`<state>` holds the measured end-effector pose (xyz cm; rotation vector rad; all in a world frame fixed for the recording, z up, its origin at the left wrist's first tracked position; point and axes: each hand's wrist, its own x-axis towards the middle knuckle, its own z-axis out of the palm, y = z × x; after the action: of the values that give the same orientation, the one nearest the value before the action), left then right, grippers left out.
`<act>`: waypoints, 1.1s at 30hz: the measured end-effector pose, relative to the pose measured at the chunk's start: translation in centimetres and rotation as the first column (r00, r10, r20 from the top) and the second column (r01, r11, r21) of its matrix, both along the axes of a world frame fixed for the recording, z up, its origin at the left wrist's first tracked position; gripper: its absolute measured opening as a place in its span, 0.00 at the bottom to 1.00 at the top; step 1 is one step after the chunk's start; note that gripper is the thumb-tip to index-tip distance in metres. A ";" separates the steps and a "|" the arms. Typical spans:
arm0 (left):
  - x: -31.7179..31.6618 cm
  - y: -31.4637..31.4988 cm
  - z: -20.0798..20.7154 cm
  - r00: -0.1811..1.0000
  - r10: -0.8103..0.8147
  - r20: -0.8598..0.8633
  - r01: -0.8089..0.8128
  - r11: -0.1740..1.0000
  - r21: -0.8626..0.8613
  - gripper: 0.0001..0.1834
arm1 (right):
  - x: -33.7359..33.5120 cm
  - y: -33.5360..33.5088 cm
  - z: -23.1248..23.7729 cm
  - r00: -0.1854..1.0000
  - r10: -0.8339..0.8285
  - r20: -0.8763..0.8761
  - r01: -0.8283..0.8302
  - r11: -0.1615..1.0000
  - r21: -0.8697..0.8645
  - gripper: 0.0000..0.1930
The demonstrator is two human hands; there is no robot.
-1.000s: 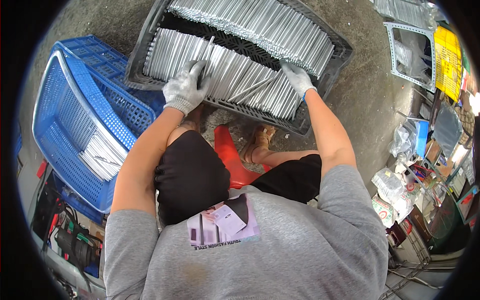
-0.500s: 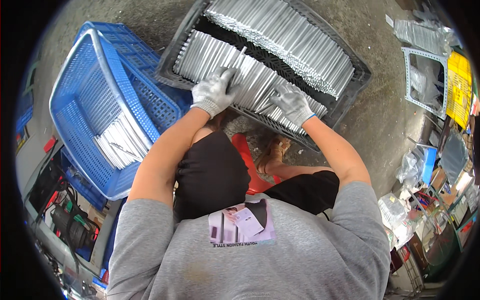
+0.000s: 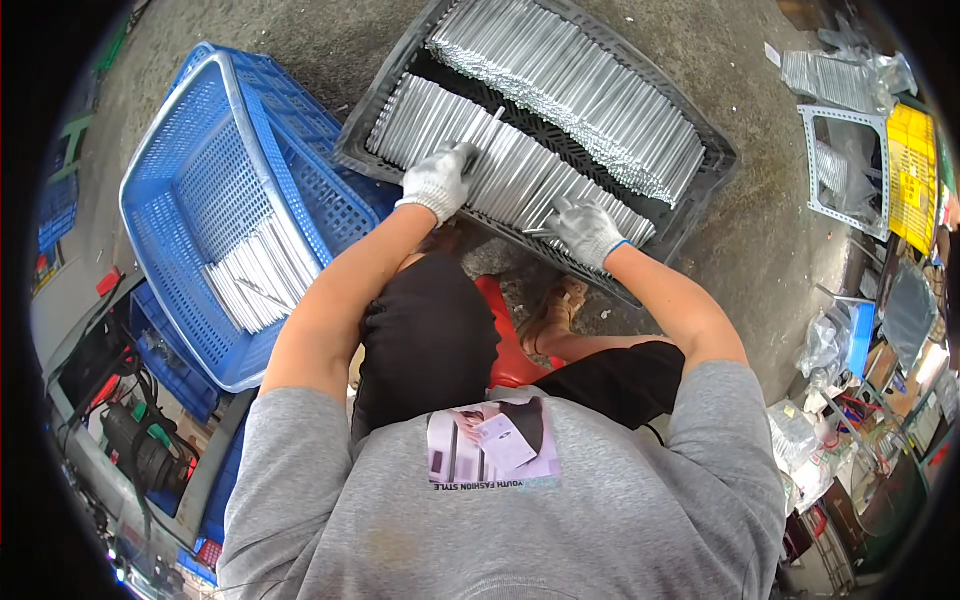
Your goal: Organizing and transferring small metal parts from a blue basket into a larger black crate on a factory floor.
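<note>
Two rows of thin silvery metal rods lie in a black plastic crate (image 3: 722, 165). My left hand (image 3: 440, 180), in a pale work glove, is curled over the near row of rods (image 3: 512, 178) toward its left part. My right hand (image 3: 588, 232), gloved too, grips the same row further right, its fingers bent onto the rods. By its thumb, one rod end sticks out past the row's near edge. Another rod tip rises above the row beside my left fingers. The far row of rods (image 3: 570, 85) is untouched. Both palms and the undersides of the fingers are hidden.
A blue perforated basket (image 3: 150, 200) at the left holds a small pile of rods (image 3: 262, 272); another blue crate (image 3: 330, 190) sits beside it. Beneath my legs is a red stool (image 3: 510, 350). At the right are a yellow crate (image 3: 912, 180), a pale metal frame (image 3: 850, 225) and plastic bags.
My left hand's fingers have drawn in closer together over the rods. My right hand has slid slightly toward the row's near edge. The whole view has shifted a little.
</note>
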<state>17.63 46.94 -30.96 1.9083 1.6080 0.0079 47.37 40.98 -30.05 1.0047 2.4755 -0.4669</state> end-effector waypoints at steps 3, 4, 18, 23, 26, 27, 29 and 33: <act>0.1 -0.2 -0.2 0.999 -0.027 -0.033 0.027 1.000 0.008 0.25 | -0.6 -0.3 0.3 0.998 0.011 0.065 -0.010 1.000 -0.020 0.07; -0.2 -0.2 -0.1 0.998 -0.024 -0.052 0.024 1.000 0.001 0.25 | -1.5 0.1 1.2 0.994 0.011 0.108 -0.007 0.999 -0.034 0.07; -1.3 0.8 19.1 0.968 0.022 0.252 0.022 0.985 -0.173 0.26 | -0.8 -2.5 -1.1 0.973 -0.223 -0.054 0.228 0.968 0.104 0.10; 5.9 -4.4 31.8 0.762 -0.444 0.471 0.307 0.888 0.342 0.22 | 1.2 -3.3 -1.3 0.996 -0.076 0.036 0.072 0.991 0.115 0.10; 11.0 -7.9 30.4 0.665 -0.746 -0.016 0.735 0.651 0.189 0.12 | 1.4 -3.0 -3.0 0.987 -0.046 0.155 0.028 0.993 0.116 0.11; 12.7 -9.7 28.3 0.634 -0.772 -0.046 0.766 0.619 0.174 0.11 | 1.5 -3.0 -3.2 0.987 -0.045 0.157 0.027 0.993 0.113 0.11; 14.1 -12.0 24.2 0.603 -0.794 -0.076 0.794 0.588 0.153 0.10 | 1.3 -2.5 -2.2 0.993 -0.042 0.113 0.025 0.989 0.145 0.11; 15.1 -12.3 20.9 0.491 -0.871 -0.028 0.860 0.489 -0.142 0.07 | 1.3 -2.1 -1.2 0.994 -0.047 0.096 0.033 0.990 0.138 0.11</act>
<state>32.78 34.63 -10.09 2.4461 0.4754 -0.6020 48.67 38.87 -31.26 1.1049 2.4289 -0.2566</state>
